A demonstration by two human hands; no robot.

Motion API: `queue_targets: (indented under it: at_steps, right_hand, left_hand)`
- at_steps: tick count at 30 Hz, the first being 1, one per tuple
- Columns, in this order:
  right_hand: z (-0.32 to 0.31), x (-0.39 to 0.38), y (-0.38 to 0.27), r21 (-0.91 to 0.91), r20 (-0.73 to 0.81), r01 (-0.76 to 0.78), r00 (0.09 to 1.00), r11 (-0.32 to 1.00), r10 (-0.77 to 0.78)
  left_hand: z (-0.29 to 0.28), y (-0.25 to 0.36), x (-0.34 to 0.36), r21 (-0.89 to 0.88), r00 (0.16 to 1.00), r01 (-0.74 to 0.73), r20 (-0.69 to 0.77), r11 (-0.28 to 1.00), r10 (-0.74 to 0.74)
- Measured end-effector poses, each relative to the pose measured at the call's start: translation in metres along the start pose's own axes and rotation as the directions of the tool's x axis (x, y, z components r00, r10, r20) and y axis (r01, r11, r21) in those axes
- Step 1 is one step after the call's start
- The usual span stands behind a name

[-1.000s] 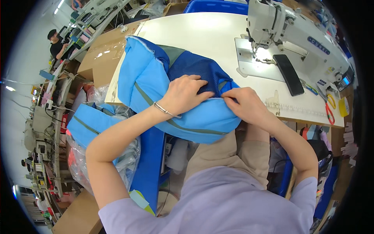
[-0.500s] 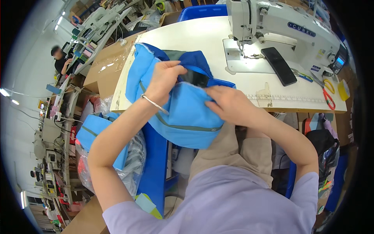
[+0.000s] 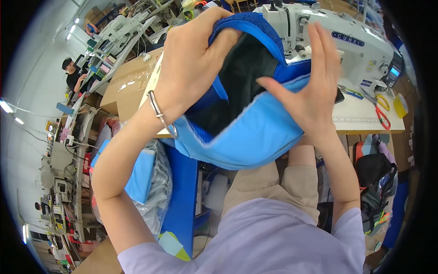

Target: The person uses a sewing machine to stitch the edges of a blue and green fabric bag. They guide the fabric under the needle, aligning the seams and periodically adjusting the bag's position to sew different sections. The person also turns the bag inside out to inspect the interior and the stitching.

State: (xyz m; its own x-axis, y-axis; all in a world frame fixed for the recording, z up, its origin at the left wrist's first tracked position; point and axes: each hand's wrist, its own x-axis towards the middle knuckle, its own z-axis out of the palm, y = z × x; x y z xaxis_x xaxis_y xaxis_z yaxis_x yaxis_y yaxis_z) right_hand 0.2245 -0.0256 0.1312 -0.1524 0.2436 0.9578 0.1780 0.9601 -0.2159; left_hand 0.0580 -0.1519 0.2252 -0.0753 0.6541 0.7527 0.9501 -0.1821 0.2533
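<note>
Fabric in light blue, a half-sewn bag (image 3: 246,137), is held up off the table (image 3: 356,114) toward 12 o'clock, its dark lining showing. The left hand (image 3: 191,68) pinches the rim closed-fisted while the right hand (image 3: 310,91) only presses flat, fingers spread. Should that pinch slacken, the bag would probably sag toward the sewing machine (image 3: 346,45) at 1 o'clock.

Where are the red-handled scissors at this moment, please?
In the head view, the scissors lie on the white table at the person's right, just in front of the sewing machine and beside a yellow object.
</note>
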Motion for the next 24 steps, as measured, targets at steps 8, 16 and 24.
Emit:
queue_targets:
  at_steps: [8,16,24]
  right_hand:
    - [-0.003,0.003,0.019,0.1,0.903,-0.869,0.283,0.485,0.322]
    - [-0.006,-0.012,0.002,0.366,0.846,-0.919,0.395,0.148,0.358]
    - [-0.021,0.006,-0.009,0.233,0.848,-0.756,0.466,0.612,0.253]
  left_hand:
    - [-0.043,0.002,0.007,0.264,0.85,-0.322,0.503,0.909,0.156]
    - [-0.029,-0.004,-0.009,0.057,0.893,0.008,0.449,0.998,-0.033]
    - [-0.028,0.0,-0.007,-0.123,0.916,0.301,0.311,0.945,-0.252]
